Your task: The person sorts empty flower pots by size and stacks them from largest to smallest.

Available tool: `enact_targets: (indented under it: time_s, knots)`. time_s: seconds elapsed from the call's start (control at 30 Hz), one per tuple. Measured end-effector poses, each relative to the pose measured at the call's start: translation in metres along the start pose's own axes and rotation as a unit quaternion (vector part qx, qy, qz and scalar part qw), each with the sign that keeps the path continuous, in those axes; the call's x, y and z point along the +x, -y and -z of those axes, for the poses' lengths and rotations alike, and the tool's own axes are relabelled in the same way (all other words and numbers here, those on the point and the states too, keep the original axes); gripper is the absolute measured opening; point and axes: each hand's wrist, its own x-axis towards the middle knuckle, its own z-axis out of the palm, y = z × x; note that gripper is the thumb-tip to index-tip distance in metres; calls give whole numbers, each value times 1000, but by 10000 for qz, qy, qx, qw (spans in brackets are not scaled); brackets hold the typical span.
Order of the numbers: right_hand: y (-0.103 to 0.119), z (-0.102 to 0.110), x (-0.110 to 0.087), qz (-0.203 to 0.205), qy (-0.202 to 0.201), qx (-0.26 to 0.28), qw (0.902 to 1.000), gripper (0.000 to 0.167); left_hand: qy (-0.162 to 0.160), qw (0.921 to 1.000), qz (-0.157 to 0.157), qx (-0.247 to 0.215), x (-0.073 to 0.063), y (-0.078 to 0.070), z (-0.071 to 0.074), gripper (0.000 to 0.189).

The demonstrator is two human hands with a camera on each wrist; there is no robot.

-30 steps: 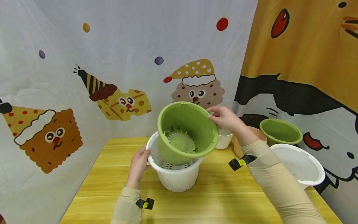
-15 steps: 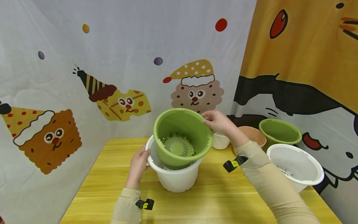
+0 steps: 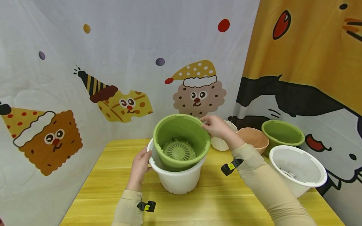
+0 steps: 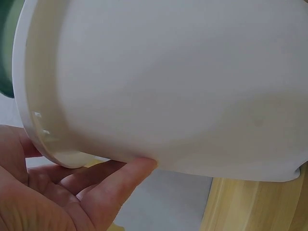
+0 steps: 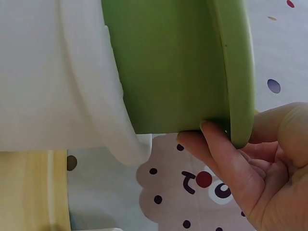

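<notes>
In the head view a green plastic flowerpot (image 3: 183, 130) with a slotted bottom sits partly lowered inside a white flowerpot (image 3: 181, 183), slightly tilted. My right hand (image 3: 217, 127) pinches the green pot's rim on its right side; the right wrist view has thumb and fingers of that hand (image 5: 269, 163) on either side of the green rim (image 5: 240, 72). At the left, my left hand (image 3: 140, 163) holds the white pot by its rim. Fingers of the left hand (image 4: 82, 197) lie against the outside of the white pot (image 4: 168, 77) in the left wrist view. The white pot's inside is mostly covered.
On the right of the wooden table (image 3: 113, 188) stand another white pot (image 3: 299, 163), another green pot (image 3: 282, 133), an orange pot (image 3: 253, 138) and a cream pot (image 3: 219, 143). A printed curtain (image 3: 127, 47) hangs behind the table.
My right hand has moved left and down, bringing the green pot lower into the white pot and less tilted. The left hand stays on the white pot's rim.
</notes>
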Motion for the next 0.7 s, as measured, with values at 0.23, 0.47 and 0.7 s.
enact_targets:
  time_s: [0.23,0.47,0.7]
  knots:
    - [-1,-5,2,-31,3,-115,9999,33,-14,10000,45,-38,0,0,0,48]
    - [1,-12,5,-39,-45,-310,9995,30,23,10000,-41,26,-1,0,-1,49]
    - [4,-16,6,-123,-42,-430,9990,32,29,9999,-68,96,-3,-2,-1,48]
